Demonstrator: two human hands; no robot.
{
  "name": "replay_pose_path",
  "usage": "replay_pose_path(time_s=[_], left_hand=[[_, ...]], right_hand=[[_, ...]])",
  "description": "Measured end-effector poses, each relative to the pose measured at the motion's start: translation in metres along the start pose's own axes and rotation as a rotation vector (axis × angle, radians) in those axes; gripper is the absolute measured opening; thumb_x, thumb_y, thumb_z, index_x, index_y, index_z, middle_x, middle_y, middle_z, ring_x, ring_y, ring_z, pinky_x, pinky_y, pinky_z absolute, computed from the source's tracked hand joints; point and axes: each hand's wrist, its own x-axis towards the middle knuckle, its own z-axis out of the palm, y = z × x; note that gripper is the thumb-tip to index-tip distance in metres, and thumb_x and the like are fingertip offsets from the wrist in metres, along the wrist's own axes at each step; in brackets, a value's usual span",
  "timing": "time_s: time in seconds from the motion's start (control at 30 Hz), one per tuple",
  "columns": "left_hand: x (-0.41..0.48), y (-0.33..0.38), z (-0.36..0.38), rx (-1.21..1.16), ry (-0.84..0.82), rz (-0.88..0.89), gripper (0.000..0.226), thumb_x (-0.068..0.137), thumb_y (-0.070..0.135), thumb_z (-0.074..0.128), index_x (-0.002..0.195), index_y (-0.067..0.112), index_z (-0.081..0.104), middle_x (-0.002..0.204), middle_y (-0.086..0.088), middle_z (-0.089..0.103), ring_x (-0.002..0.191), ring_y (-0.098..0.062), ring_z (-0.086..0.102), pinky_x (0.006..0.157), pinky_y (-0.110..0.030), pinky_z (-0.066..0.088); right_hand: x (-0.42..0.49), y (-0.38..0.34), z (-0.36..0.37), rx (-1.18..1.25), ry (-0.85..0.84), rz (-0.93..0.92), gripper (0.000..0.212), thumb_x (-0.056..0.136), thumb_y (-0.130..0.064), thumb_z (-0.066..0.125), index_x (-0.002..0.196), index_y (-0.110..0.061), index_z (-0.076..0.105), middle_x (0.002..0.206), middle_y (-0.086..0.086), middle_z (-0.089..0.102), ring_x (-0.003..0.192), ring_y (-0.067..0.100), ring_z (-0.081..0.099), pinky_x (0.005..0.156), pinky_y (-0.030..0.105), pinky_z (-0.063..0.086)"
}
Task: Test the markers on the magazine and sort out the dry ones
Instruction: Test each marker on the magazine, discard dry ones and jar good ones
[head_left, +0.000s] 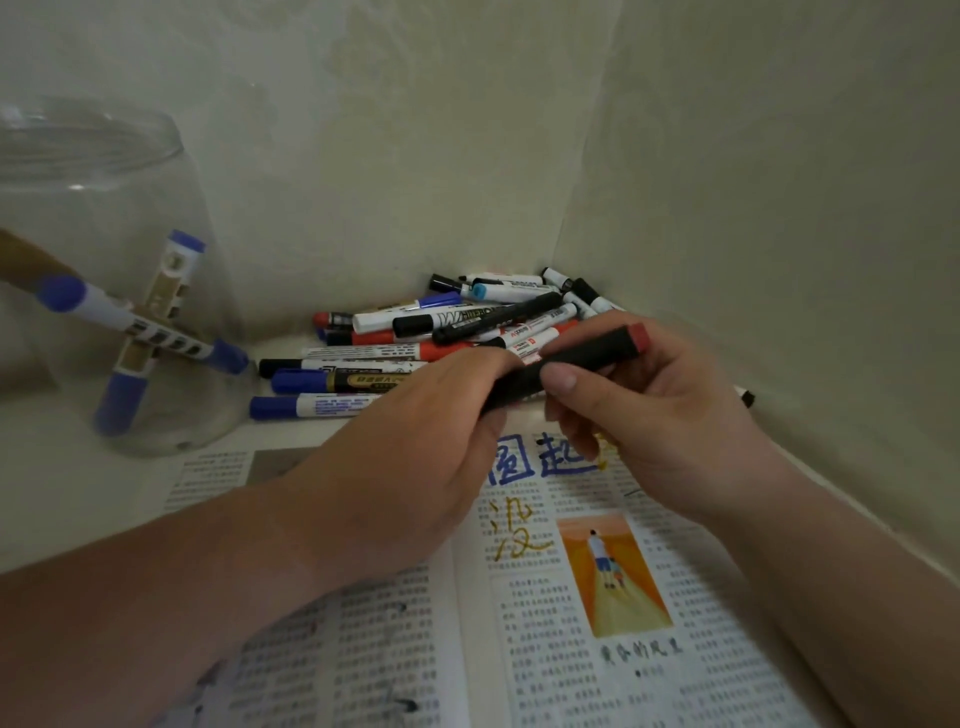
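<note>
The left hand (415, 457) and right hand (660, 415) are bare. The left forearm (156, 623) and right forearm (789, 551) are bare too, uncovered as far as they can be seen. Both forearms look smooth. The right thumbnail (563, 376) is cut short, with a rounded tip and a plain, natural surface. The wide lens makes the left forearm look very broad.

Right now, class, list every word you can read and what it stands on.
"WHITEBO", cut off: on a white marker.
"圈起", blue ink: on the magazine.
"没", yellow ink: magazine.
Other labels and print: too blurred.
</note>
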Motion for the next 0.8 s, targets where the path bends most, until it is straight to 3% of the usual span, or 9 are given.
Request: replay_pose_path(time_s=[0.1,0.27,0.4,0.6,0.67,0.8], left_hand=[[0.000,0.002,0.000,-0.067,-0.027,-0.027,0.043,0.095,0.056,0.026,0.130,0.040,0.044,0.110,0.019,0.059,0.099,0.001,0.056,0.080,-0.020,0.046],[0.000,0.002,-0.003,-0.160,-0.015,0.002,0.035,0.097,0.057,0.025,0.124,0.045,0.044,0.098,0.011,0.067,0.087,-0.009,0.064,0.072,-0.032,0.049],[-0.002,0.003,-0.008,-0.199,-0.009,0.053,0.023,0.103,0.049,0.033,0.121,0.046,0.047,0.098,0.018,0.067,0.090,-0.002,0.066,0.073,-0.020,0.051],[-0.001,0.011,-0.010,-0.256,0.000,0.066,0.019,0.096,0.050,0.037,0.112,0.056,0.046,0.096,0.026,0.065,0.088,0.002,0.064,0.072,-0.014,0.048],[0.000,0.012,-0.011,-0.281,-0.004,0.058,0.020,0.094,0.049,0.038,0.111,0.053,0.048,0.088,0.035,0.062,0.084,0.009,0.062,0.070,-0.007,0.042],[0.002,0.013,-0.012,-0.339,-0.040,0.051,0.018,0.097,0.042,0.041,0.110,0.044,0.053,0.066,0.035,0.057,0.063,0.012,0.056,0.059,-0.005,0.038]], right_hand=[[-0.001,0.000,0.006,-0.008,0.071,-0.019,0.014,0.086,-0.020,0.072,0.096,-0.009,0.070,0.067,0.009,0.066,0.055,0.023,0.056,0.048,0.030,0.047],[-0.003,-0.003,0.016,0.024,0.111,-0.020,0.017,0.088,-0.023,0.067,0.094,-0.008,0.063,0.062,0.005,0.061,0.053,0.024,0.053,0.045,0.031,0.045],[-0.005,-0.007,0.017,-0.010,0.005,-0.029,0.020,0.088,-0.020,0.067,0.098,-0.005,0.060,0.068,0.020,0.059,0.054,0.033,0.052,0.045,0.034,0.046],[-0.003,-0.006,0.014,-0.014,-0.015,-0.057,0.026,0.090,-0.019,0.066,0.097,0.004,0.059,0.071,0.030,0.056,0.054,0.031,0.054,0.046,0.034,0.046],[-0.004,-0.005,0.015,-0.002,-0.001,-0.063,0.028,0.090,-0.020,0.066,0.097,0.006,0.058,0.071,0.030,0.057,0.054,0.028,0.054,0.046,0.034,0.046],[-0.005,-0.006,0.016,0.004,0.013,-0.054,0.030,0.086,-0.031,0.068,0.095,-0.003,0.062,0.067,0.019,0.060,0.052,0.029,0.053,0.045,0.032,0.044]])
